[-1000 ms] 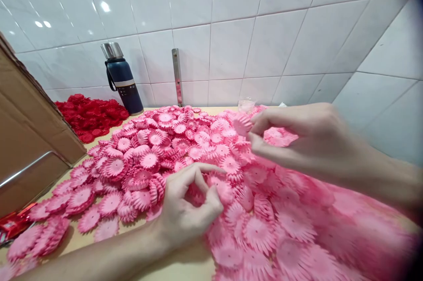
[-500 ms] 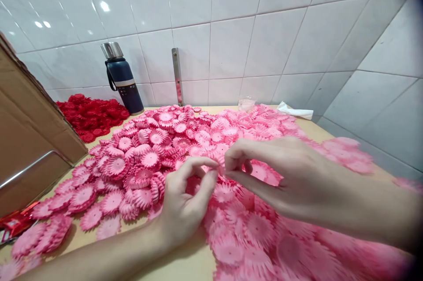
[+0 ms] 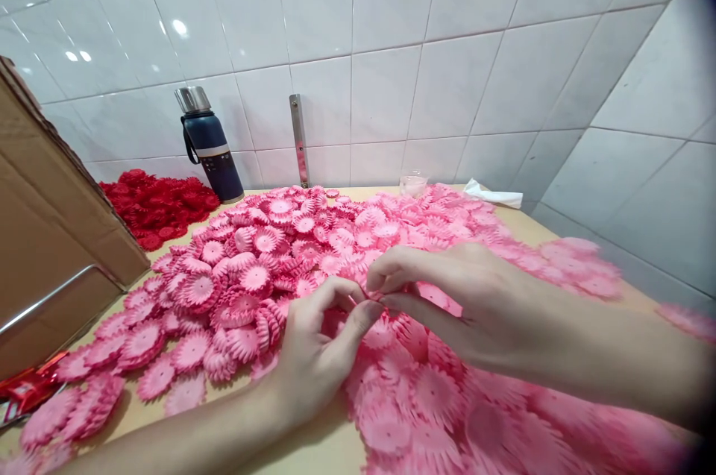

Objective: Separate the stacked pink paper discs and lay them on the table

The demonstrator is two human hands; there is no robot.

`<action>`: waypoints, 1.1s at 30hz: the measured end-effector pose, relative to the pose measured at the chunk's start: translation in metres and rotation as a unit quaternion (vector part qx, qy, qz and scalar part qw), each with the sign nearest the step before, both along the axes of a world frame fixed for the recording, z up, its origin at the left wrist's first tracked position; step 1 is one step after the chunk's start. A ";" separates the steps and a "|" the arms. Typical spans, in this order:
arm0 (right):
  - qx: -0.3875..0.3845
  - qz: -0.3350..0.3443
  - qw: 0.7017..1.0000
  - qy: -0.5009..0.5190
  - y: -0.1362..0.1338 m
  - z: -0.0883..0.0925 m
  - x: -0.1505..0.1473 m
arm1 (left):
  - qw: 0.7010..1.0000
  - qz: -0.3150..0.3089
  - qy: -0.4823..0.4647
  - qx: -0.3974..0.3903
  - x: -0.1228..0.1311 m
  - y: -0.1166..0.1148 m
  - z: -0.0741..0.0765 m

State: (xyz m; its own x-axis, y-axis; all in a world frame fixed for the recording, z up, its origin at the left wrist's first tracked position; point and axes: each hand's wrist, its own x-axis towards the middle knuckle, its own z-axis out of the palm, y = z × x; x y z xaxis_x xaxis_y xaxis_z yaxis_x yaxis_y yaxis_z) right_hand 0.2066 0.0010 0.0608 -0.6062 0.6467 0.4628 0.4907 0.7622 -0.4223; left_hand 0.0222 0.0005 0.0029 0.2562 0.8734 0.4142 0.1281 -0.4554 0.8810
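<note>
Above the middle of a big heap of pink, fringe-edged flower discs (image 3: 256, 277), my two hands meet fingertip to fingertip. My left hand (image 3: 318, 348) is closed in a pinch, thumb against forefinger. My right hand (image 3: 475, 303) comes from the right side, its thumb and forefinger also pinched, touching the left fingertips. A small pinkish-red bit shows between the fingers, too small and covered to name. Paler pink discs (image 3: 436, 393) lie below and to the right of my hands, several of them stacked or overlapping.
A cardboard box (image 3: 56, 236) stands at the left, with a red packet (image 3: 30, 389) below it. Behind it lie red discs (image 3: 156, 203) beside a dark blue flask (image 3: 211, 151). A metal strip (image 3: 298, 143), clear cup (image 3: 413, 183) and white tissue (image 3: 492, 194) are by the tiled wall.
My right fingertips have shifted slightly left and now touch my left fingertips, and both pinches sit closer together. The view has tilted up a little.
</note>
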 end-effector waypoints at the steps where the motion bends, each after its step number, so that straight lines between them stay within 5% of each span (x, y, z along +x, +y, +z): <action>1: -0.004 0.000 1.000 0.007 0.000 0.000 0.000 | 1.000 -0.007 0.002 -0.008 0.000 0.000 0.000; 9: -0.023 -0.004 0.999 0.036 0.000 0.004 0.000 | 0.999 -0.031 0.028 0.006 -0.002 0.001 -0.003; 17: -0.127 0.028 0.990 0.053 0.002 0.013 0.001 | 0.999 -0.022 0.023 -0.008 -0.001 0.000 -0.004; 33: -0.110 0.037 0.992 0.057 0.001 0.013 0.001 | 0.999 -0.029 0.030 -0.010 -0.001 0.000 -0.004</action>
